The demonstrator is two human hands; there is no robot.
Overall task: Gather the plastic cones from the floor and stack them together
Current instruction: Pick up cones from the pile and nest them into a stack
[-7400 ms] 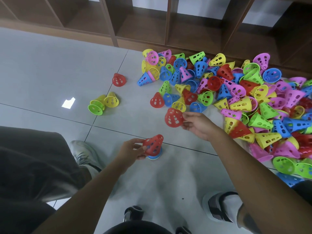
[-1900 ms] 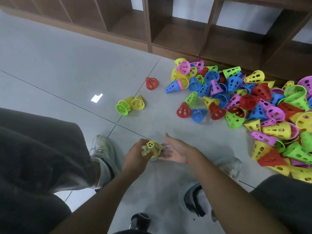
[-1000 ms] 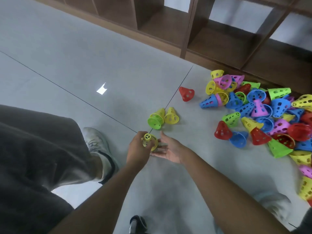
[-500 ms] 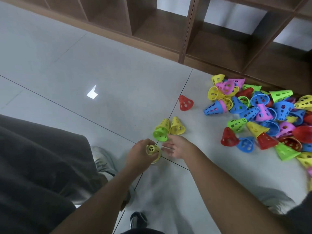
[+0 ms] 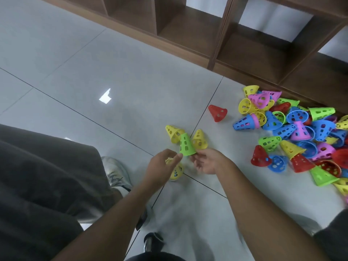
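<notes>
Right hand (image 5: pixel 206 162) pinches a perforated green plastic cone (image 5: pixel 185 146); left hand (image 5: pixel 162 167) grips the yellow-topped cone stack (image 5: pixel 176 171); a tilted cone could jam.

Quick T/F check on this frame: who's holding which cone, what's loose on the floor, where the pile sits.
1. The right hand pinches the green cone at its wide rim. True.
2. The left hand holds nothing. False: it grips a yellow-topped stack.
3. A lone red cone lies apart from the main pile. True.
4. The pile sits inside the wooden shelf. False: it lies on the floor in front of it.
5. Two blue cones lie just beyond the green cone. False: two yellow cones.
</notes>
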